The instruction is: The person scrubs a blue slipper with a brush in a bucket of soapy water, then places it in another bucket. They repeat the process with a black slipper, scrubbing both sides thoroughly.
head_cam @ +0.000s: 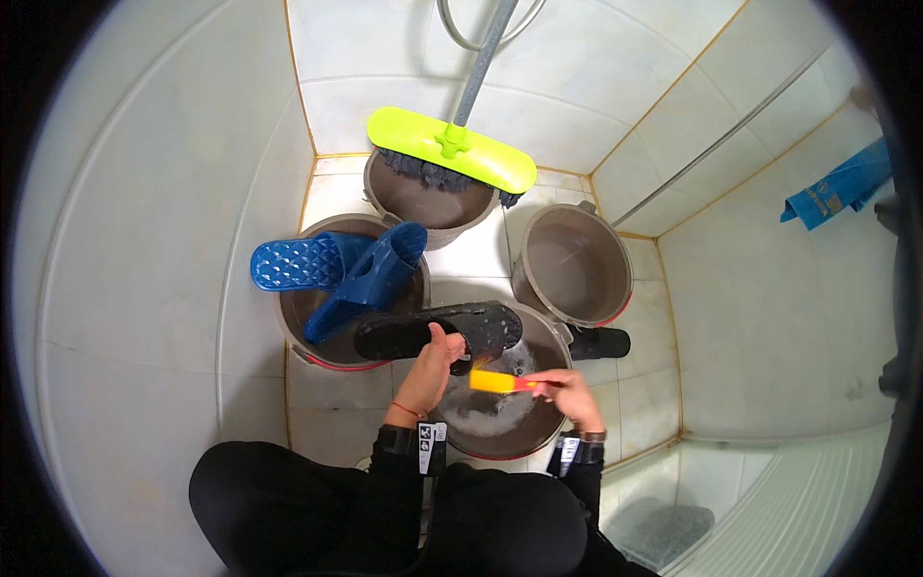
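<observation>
My left hand (431,371) grips a black slide slipper (404,333) by its strap, holding it tilted on its side above a bucket (551,425). Soapy water with white foam (484,418) fills the lower part of that bucket. In my right hand (570,393) is a scrub brush (497,381) with a yellow back and red handle. Its bristles touch or nearly touch the slipper's strap; blur hides the exact contact. A second black slipper (602,342) lies on the tiles to the right, partly behind the bucket.
Two blue slippers (368,281) rest across a left bucket (288,324). A lime-green broom head (451,148) lies over the back bucket (433,234). Another bucket (573,263) holding water stands at right. A blue cloth (836,187) hangs by the right wall.
</observation>
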Tool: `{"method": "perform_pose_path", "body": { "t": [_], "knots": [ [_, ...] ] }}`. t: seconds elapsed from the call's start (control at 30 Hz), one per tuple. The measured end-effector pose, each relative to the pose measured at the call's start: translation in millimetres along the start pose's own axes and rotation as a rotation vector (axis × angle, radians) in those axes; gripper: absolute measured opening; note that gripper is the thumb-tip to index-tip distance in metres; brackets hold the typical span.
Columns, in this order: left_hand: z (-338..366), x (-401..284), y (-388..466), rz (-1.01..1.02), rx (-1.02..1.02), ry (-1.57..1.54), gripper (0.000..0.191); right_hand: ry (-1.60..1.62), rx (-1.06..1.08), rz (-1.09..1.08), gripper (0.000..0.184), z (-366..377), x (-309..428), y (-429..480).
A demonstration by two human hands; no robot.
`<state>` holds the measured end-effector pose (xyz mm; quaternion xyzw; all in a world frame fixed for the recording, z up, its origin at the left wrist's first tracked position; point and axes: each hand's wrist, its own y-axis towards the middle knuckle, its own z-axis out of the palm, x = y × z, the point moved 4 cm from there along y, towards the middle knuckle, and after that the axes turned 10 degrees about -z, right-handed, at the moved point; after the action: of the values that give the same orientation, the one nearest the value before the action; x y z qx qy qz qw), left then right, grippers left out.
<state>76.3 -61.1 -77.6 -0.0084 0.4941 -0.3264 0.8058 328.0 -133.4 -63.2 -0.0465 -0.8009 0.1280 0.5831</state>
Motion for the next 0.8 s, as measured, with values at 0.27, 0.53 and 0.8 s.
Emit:
{"method": "perform_pose_path", "body": {
  "t": [0.27,0.53,0.8],
  "knots": [
    [10.5,21.5,6.9,-0.124,-0.049,-0.059,0.102,0.368,-0.276,-0.089,0.025,14.4,32.9,9.0],
    [9.8,26.4,8.4,-0.098,0.029,-0.073,0.1,0.363,-0.301,-0.028,0.028,20.8,22.5,11.0],
    [-3.0,-6.3,-3.2,0.048,-0.081,-0.219,0.1,-0.708,-0.117,0.021,0.025,33.7,-25.2,11.8]
  ]
}}
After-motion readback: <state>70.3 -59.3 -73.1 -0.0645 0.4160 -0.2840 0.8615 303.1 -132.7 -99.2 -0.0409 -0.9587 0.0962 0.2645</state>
